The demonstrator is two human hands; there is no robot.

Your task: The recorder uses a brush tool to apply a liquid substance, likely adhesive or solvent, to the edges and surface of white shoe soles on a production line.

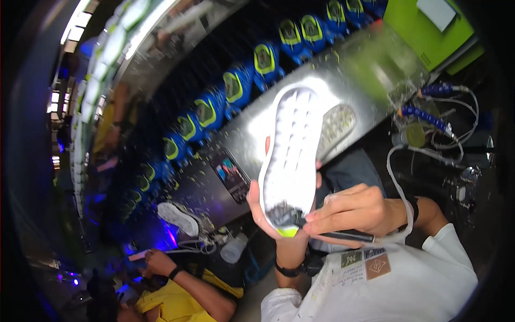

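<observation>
My left hand (256, 208) is wrapped round a white shoe sole (292, 145), its thumb along one edge and its fingers behind. The sole is tilted up over the bench, its inner face with rows of hollows toward me, very bright under the light. At its near end is a dark smudged patch and a yellow-green tab. My right hand (358, 210) pinches a slim black-handled brush (346, 235) with a white hose at its rear. The brush's dark tip touches the sole's near end; the bristles are partly hidden by my fingers.
A second sole (338, 127) lies on the metal bench (370, 102). Blue shoes (236, 86) with yellow-green linings line its far side. A phone (232, 174) rests there too. Hoses with blue fittings (426, 119) stand right, below a green box (429, 32). A co-worker in yellow (185, 295) sits left.
</observation>
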